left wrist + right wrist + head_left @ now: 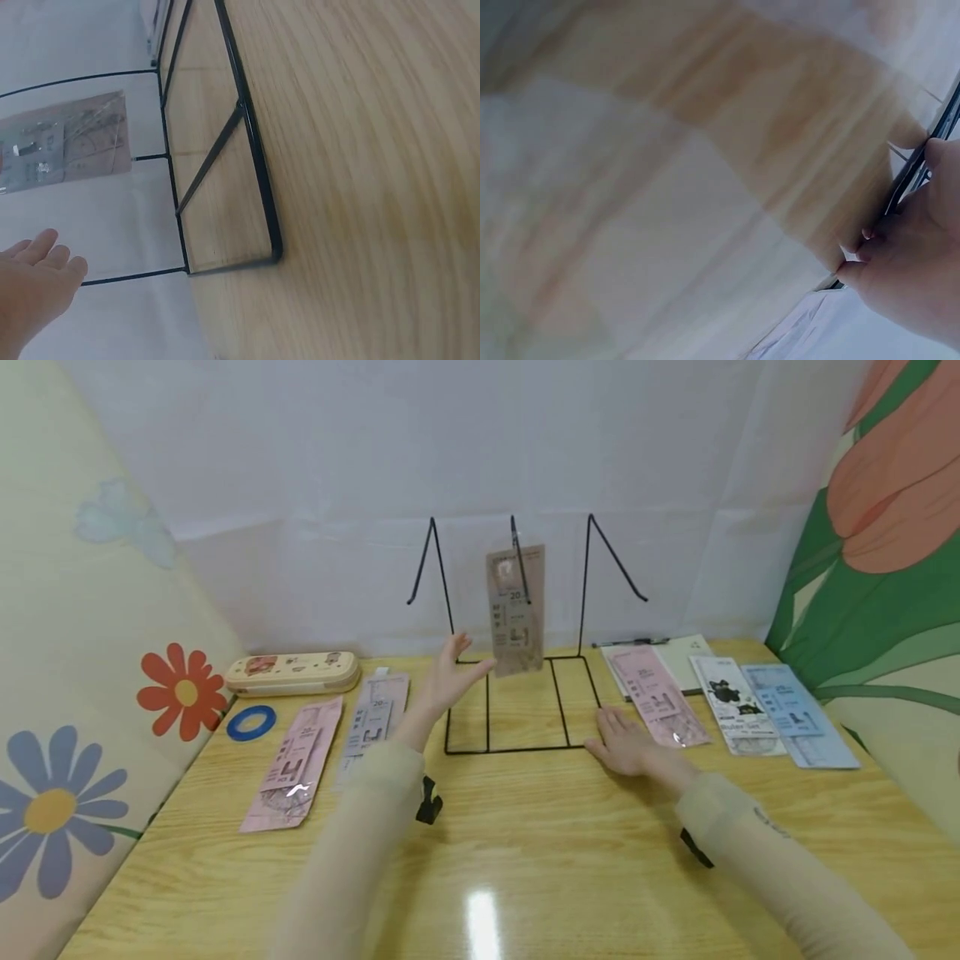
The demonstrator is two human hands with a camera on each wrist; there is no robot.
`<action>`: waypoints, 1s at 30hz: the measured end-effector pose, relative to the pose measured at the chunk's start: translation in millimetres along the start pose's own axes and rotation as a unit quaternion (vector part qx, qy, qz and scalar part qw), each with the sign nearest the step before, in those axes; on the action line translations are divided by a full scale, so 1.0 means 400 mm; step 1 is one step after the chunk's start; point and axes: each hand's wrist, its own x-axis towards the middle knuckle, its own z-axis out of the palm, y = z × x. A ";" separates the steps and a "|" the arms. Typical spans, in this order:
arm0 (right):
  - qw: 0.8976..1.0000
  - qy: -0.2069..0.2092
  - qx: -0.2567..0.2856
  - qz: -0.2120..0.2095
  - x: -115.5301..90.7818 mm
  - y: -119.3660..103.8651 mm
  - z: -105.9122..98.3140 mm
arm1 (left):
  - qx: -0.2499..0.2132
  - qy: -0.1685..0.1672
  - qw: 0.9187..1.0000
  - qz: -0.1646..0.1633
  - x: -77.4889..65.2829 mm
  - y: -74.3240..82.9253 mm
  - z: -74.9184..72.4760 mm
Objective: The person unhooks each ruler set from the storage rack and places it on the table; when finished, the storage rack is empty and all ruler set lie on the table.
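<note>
A black wire display rack [528, 750] with three hooks stands on the table. From its middle hook hangs a flat greyish-pink ruler set packet [516, 627], also seen in the left wrist view as a clear-fronted packet [67, 142]. My left hand [444, 683] is raised just left of this packet's lower part, its fingers spread and holding nothing. In the left wrist view the same hand [37, 289] appears below the packet, apart from it. My right hand [624, 743] rests on the table at the rack's right front corner, fingers extended against the base wire [911, 176].
Left lie a cream pencil case [292, 673], a blue ring [251, 723], a pink packet [292, 764] and a lilac packet [372, 718]. Right are a pink packet [658, 693], white ruler set packet [735, 702], blue packet [798, 714], pale notepad [690, 660] and pen [633, 642].
</note>
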 end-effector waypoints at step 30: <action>1.000 -0.008 -0.006 0.008 0.006 0.002 0.002 | -0.055 0.077 0.995 -0.033 0.089 -0.010 0.149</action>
